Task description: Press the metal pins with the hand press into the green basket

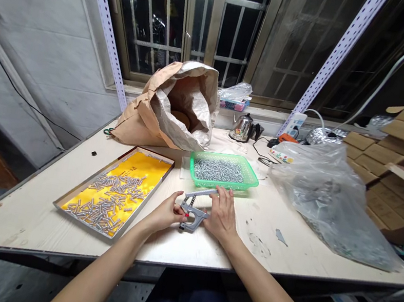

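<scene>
A small grey hand press (194,211) with a lever stands on the pale table (39,206) in front of me. My left hand (166,212) is closed in a pinch at the tool's left side, by a red spot on it; what it pinches is too small to name. My right hand (221,213) grips the press from the right, fingers over the lever. Just behind the press is a green plastic basket (224,171) full of small metal pieces. To the left lies a shallow tray with yellow lining (117,189) holding several similar metal pieces.
A crumpled brown paper sack (173,107) stands at the back. A clear plastic bag of parts (334,200) lies at the right, with stacked cardboard boxes (400,155) beyond. A steel kettle (242,127) and cables sit by the window.
</scene>
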{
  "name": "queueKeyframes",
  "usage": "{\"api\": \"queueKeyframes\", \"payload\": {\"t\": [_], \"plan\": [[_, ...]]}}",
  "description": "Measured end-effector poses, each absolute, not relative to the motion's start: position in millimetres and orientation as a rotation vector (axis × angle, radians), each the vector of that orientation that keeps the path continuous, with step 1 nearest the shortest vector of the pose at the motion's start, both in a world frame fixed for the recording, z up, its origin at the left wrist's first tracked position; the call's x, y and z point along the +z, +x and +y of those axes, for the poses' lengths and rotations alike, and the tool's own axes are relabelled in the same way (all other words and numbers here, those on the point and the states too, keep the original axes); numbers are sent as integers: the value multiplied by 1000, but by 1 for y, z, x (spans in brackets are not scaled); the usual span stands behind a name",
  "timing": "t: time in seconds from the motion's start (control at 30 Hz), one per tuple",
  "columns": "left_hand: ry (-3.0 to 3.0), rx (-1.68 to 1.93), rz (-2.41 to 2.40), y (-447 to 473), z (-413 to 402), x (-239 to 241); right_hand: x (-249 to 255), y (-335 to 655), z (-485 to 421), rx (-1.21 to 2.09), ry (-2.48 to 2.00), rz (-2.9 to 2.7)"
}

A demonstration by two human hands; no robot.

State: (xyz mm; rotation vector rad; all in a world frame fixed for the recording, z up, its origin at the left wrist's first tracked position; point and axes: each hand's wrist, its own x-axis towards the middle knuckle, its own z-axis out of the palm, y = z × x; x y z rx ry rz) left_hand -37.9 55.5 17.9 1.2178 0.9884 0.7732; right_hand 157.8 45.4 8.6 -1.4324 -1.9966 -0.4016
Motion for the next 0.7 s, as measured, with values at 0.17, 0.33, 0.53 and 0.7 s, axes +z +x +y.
{"api": "queueKeyframes", "payload": {"t": [0.17, 0.33, 0.53, 0.7], "plan": [[1212, 751, 966, -39, 54, 24, 11, 159, 46, -381, -1500, -1982], [1156, 999, 1157, -44, 65, 26, 7, 162, 48, -252, -1819, -2173], [1130, 1302, 1318, -51, 77, 23, 0, 165, 56, -163, -1856, -2353], [1357, 1222, 1338, -45, 71, 21, 15, 168, 61, -215, -1873, -2334]]}}
